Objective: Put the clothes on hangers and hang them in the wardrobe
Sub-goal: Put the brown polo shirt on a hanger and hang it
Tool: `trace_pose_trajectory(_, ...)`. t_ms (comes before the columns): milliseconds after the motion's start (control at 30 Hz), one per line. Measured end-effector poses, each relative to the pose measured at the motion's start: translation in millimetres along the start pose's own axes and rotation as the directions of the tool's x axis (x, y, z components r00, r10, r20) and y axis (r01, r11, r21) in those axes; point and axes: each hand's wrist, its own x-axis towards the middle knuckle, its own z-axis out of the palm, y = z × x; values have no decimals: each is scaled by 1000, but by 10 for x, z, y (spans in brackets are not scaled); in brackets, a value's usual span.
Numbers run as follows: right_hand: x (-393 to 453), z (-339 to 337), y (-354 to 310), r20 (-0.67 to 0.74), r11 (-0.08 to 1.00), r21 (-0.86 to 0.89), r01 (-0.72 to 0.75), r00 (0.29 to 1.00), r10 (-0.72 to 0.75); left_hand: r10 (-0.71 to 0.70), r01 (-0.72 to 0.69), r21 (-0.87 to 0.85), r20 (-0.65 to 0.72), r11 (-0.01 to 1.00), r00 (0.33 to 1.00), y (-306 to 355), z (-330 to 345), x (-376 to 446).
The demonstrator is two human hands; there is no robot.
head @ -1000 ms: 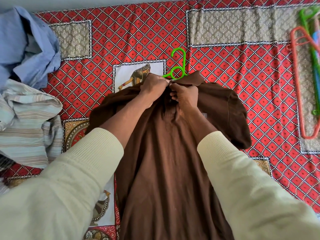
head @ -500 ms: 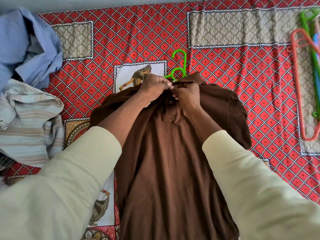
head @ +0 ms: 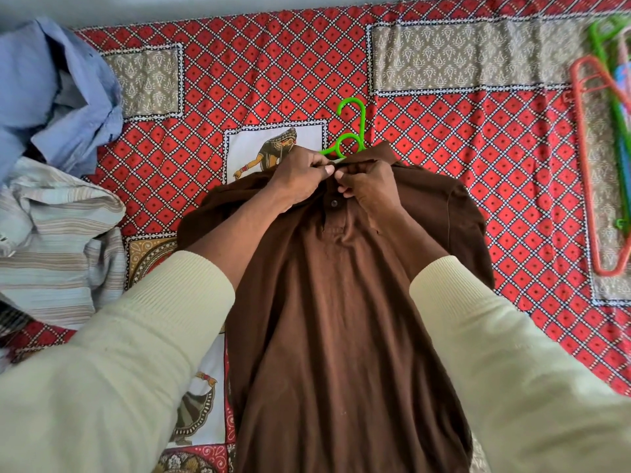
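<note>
Left hand (head: 300, 177): just above frame centre, fingers curled and pinching the left edge of the collar, thumb pressed toward the other hand.
Right hand (head: 370, 189): touching the left one, fingers curled tight on the right edge of the placket, apparently to bring the two edges together at the top button.
Brown polo shirt (head: 334, 319): spread face up down the middle of the frame, collar at the hands; one lower button (head: 334, 203) sits closed just below them, so fastening the neck looks like the step in hand, probably to keep the shirt from slipping off.
Green hanger (head: 351, 131): inside the shirt, only its hook showing above the collar, ready to lift.
Bed cover (head: 444, 138): red patterned cloth under everything.
Waiting clothes: blue shirt (head: 54, 93) at upper left, striped shirt (head: 51, 244) below it, both crumpled and not yet hung.
Spare hangers: orange hanger (head: 587, 158) and another green hanger (head: 611, 73) at the right edge, well apart from the shirt.
Wardrobe: not in view.
</note>
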Motion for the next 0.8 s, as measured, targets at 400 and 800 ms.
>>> trace_pose_trajectory(400,-48,125,58,-38,989,105,-100,994,105,-111,108,97,18,989,994,21,7,84)
trace_pose_trajectory(800,20,-199,-285,-62,925,-380,23,997,-50,81,-100,-40,-346,994,935,-75,-84,14)
